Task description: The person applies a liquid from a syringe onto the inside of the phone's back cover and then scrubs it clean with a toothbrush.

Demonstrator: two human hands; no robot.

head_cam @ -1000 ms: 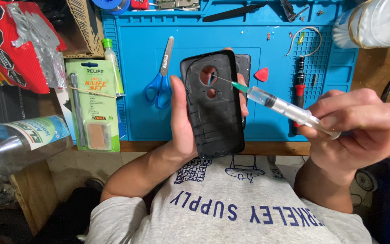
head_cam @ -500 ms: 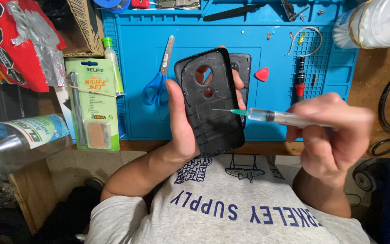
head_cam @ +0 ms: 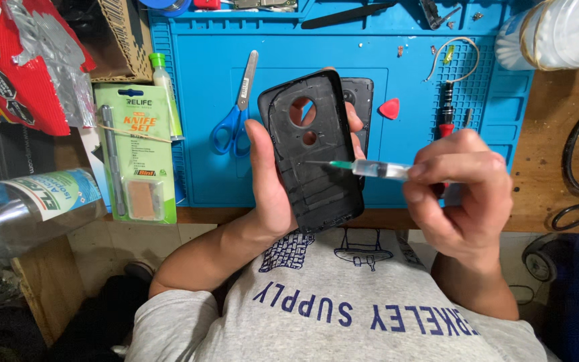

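Gripping a black phone back cover [head_cam: 313,151] along its edges, the left hand [head_cam: 269,177] holds it inner face up above the near edge of the blue work mat [head_cam: 202,181], with thumb on one side and fingers curled round the other. A clear syringe [head_cam: 370,169] with a green hub is pinched in the closed fingers of the right hand [head_cam: 460,194], and its needle tip is brought to the middle of the cover's inner surface. Whether anything has yet been laid down from the syringe cannot be told; no bead or wet line is clearly seen, so the dispensing work is judged to be at or near its start, with most of the cover's inside not visibly treated. A second dark phone part [head_cam: 360,100] lies on the mat just behind the cover, apart from it, so joining is judged not yet done. Blue-handled scissors [head_cam: 236,114], a red triangular pick [head_cam: 389,108] and a red-handled screwdriver [head_cam: 445,110] rest untouched on the mat, and a green-carded knife set [head_cam: 135,154] lies at its left edge.
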